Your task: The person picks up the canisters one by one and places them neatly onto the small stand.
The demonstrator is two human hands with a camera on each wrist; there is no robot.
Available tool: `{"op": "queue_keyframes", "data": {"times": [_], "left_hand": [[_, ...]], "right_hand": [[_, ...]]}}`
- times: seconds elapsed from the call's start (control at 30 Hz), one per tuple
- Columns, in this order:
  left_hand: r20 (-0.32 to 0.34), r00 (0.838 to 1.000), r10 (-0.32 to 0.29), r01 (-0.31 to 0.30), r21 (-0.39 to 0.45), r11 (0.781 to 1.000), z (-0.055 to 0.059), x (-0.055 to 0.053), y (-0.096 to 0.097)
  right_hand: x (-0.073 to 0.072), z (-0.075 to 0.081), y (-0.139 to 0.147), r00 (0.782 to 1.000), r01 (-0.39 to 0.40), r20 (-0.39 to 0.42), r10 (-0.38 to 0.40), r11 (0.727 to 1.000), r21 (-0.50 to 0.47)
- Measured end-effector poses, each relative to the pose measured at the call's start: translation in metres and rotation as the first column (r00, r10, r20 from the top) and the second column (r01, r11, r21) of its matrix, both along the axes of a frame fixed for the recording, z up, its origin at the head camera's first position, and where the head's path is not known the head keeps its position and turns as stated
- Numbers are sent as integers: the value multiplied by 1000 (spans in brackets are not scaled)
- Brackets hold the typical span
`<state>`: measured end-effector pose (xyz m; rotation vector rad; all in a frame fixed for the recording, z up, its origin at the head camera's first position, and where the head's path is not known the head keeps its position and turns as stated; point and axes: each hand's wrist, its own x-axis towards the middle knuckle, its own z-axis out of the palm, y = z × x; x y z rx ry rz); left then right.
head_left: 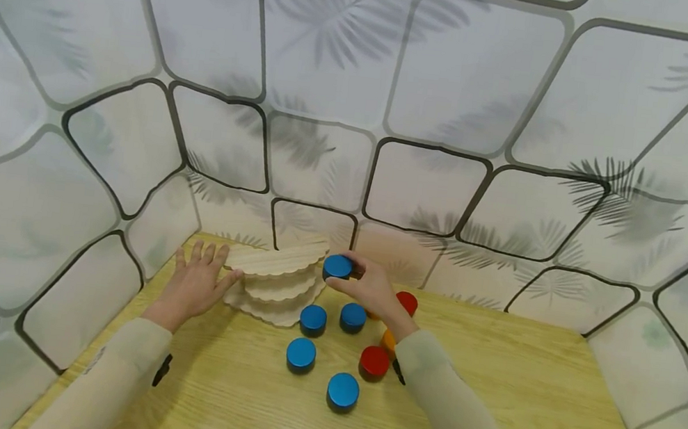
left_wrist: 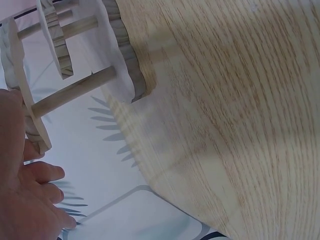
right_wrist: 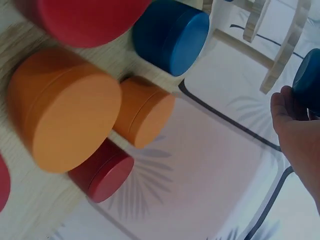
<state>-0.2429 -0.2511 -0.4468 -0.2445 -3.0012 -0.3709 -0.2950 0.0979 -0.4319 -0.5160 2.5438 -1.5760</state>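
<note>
A pale wooden three-tier stand point(head_left: 279, 260) with scalloped edges and dowel posts stands at the back left. My left hand point(head_left: 194, 286) holds the left end of its top tier point(left_wrist: 22, 85), thumb and index finger at the corner, other fingers spread. Beside the stand's right end, my right hand point(head_left: 368, 287) pinches a blue round tin point(head_left: 337, 267) between thumb and fingers, raised near top-tier height. The held blue tin point(right_wrist: 307, 82) shows partly at the right wrist view's edge. Closest to the stand's front on the table are two blue tins, one of them point(head_left: 313, 320) almost at the lowest tier.
Several more tins stand on the wooden table point(head_left: 225, 384): blue point(head_left: 343, 391), red point(head_left: 374, 363), and orange ones point(right_wrist: 65, 110), partly hidden by the right arm in the head view. Patterned white walls point(head_left: 324, 163) enclose the table's back and sides.
</note>
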Motion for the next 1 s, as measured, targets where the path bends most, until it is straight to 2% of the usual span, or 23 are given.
{"op": "queue_keyframes", "data": {"times": [0.5, 0.77, 1.0], "left_hand": [[-3, 1000, 7, -7, 0, 1000, -3, -1, -1], [19, 1000, 9, -9, 17, 1000, -3, -1, 0], [0, 1000, 7, -7, 7, 1000, -2, -1, -1]], "right_hand": [[-6, 5, -35, 997, -48, -56, 48, 999, -2], [-10, 4, -48, 995, -66, -74, 66, 998, 1], [-11, 6, -61, 995, -84, -56, 86, 996, 30]]}}
